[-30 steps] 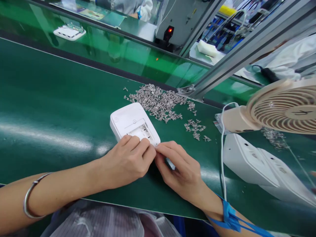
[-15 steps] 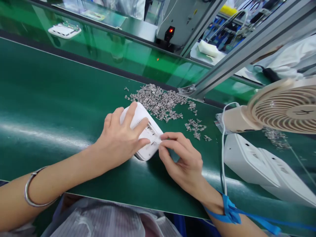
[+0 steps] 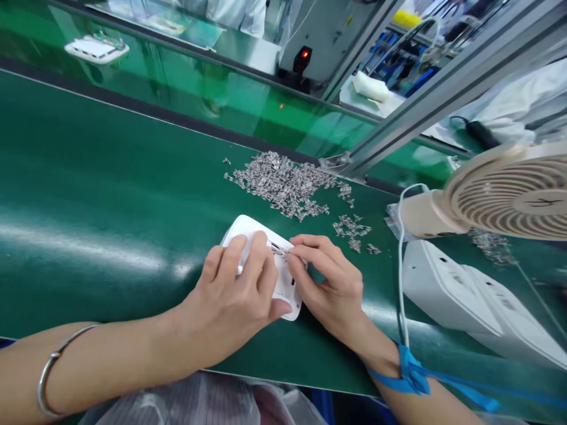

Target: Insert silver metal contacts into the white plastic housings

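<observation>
A white plastic housing (image 3: 286, 288) with slots and a recess lies on the green bench, partly covered by my hands. Curled over its left side, my left hand (image 3: 241, 283) grips it, thumb at the near edge. My right hand (image 3: 325, 277) pinches at the recess's upper right edge, thumb and forefinger together. Whatever is between those fingertips is too small and hidden to name; a bit of metal shows beside them in the slot. Just beyond the housing is a heap of small metal clips (image 3: 287, 184), with a smaller cluster (image 3: 351, 228) to its right.
A beige fan (image 3: 518, 195) with a white cable stands at the right, near two larger white housings (image 3: 447, 289). A metal post (image 3: 425, 82) slants over the back. Behind the bench edge, a white casing with a circuit board (image 3: 95, 49) lies on a green belt. A blue strap (image 3: 405, 372) circles my right wrist.
The housing has turned and come nearer to me, my left hand moving with it and curling more. My right hand stays almost in place. On the belt, the white casing has shifted left.
</observation>
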Demonstrator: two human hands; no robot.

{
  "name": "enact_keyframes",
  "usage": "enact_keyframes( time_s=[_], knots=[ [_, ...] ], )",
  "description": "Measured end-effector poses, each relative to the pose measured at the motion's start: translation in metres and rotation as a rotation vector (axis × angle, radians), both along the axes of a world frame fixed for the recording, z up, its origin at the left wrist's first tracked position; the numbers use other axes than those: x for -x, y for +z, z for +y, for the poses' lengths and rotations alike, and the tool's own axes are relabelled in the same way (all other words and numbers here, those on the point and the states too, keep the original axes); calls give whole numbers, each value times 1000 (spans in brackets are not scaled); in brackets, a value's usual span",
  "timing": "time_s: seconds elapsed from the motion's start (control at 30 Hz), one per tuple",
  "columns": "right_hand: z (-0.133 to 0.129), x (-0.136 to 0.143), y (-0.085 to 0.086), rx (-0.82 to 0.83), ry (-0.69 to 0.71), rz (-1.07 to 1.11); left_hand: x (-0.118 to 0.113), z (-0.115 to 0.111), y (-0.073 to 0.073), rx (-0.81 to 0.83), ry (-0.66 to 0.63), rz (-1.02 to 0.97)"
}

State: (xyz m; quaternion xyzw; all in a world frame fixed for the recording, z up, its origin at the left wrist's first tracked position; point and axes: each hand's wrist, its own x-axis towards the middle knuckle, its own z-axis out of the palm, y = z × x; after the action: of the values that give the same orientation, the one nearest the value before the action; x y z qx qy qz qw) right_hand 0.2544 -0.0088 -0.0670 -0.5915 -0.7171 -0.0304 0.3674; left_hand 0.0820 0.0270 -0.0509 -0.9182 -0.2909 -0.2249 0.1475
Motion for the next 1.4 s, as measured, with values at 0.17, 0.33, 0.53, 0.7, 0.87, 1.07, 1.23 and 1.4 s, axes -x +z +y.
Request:
enact_keyframes(
  time_s=[0.17, 0.33, 0.53, 0.7, 0.87, 1.07, 1.23, 1.4],
  knots=[
    [-2, 3, -1, -41, 7, -71, 0, -4, -3, -2, -9, -14],
    [-3, 4, -1, -28, 27, -73, 1, -5, -4, -9, -3, -12],
    [-1, 6, 1, -35, 31, -107, -1, -5, -5, -15, 9, -18],
    [1, 10, 1, -62, -12, -160, -2, -6, -5, -28, 1, -37],
    [1, 12, 2, -48, -26, -225, -2, -7, -5, 9, 4, -20],
    [1, 12, 3, -41, -40, -260, -2, -7, -4, 7, 32, 24],
    [1, 12, 2, -53, -47, -249, -2, -7, -2, 24, 41, 31],
    [1, 13, 2, -63, -50, -248, -2, -7, -3, 22, 43, 19]
  ],
)
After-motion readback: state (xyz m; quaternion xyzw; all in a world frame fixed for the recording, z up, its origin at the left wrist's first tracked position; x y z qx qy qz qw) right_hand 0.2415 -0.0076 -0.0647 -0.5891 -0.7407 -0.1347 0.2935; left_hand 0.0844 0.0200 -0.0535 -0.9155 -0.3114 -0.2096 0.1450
